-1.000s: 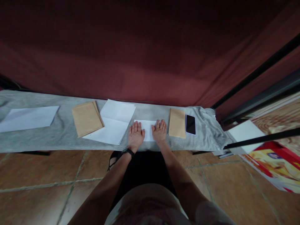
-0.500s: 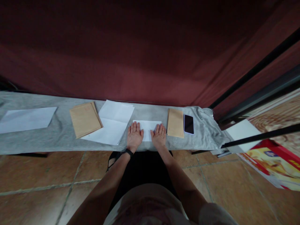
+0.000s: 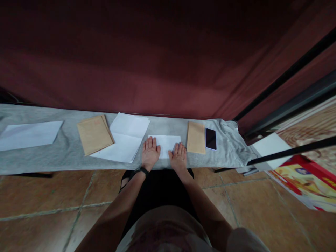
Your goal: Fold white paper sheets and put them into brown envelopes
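Note:
A small folded white sheet [image 3: 166,143] lies on a long surface covered with grey cloth [image 3: 65,157]. My left hand [image 3: 150,152] rests flat on the sheet's left end, fingers stretched out; a black band is on its wrist. My right hand [image 3: 179,155] lies flat on the sheet's right near corner, fingers also stretched out. Neither hand holds anything. A brown envelope [image 3: 196,137] lies just right of my right hand. A stack of unfolded white paper [image 3: 125,138] lies just left of my left hand.
A dark phone [image 3: 211,138] lies beside the brown envelope. Farther left sit a stack of brown envelopes [image 3: 94,134] and another white sheet [image 3: 30,133]. A dark red curtain hangs behind. At the right lie white paper [image 3: 270,144], a colourful poster [image 3: 304,176] and a black bar. The floor is tiled.
My right hand has slid back toward me, from the sheet's far right part to its near right corner. The left hand has stayed flat on the left end.

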Demonstrator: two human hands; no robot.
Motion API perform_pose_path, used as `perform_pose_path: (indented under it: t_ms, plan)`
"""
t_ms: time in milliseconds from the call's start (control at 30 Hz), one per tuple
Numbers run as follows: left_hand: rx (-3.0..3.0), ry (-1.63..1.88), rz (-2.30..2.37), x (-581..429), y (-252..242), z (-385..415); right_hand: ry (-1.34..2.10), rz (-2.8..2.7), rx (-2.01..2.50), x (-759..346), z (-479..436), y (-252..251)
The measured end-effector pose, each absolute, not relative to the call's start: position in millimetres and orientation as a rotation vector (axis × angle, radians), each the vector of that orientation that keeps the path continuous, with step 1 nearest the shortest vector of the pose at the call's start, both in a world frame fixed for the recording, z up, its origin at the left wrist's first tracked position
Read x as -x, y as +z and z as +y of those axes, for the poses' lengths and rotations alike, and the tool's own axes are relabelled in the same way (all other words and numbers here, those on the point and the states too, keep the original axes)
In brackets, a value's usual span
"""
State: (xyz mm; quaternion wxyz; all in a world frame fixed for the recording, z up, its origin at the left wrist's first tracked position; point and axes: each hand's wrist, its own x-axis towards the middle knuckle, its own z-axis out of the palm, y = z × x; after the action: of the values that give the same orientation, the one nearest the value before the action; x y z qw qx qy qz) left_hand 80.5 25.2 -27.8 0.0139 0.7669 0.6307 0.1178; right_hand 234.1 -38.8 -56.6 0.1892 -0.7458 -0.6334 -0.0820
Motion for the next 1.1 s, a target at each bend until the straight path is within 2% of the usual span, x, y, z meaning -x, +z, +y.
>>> perform_pose_path:
  t_ms: [567,1100]
  plan:
    - [-2.391,0.378,1.952,-81,-28,26,-0.130,-1.871,1.996,-244,-66,-45]
    - [-2.389,0.322,1.921,-77,-27,27,0.376,-2.132,1.846,-202,-6,-21]
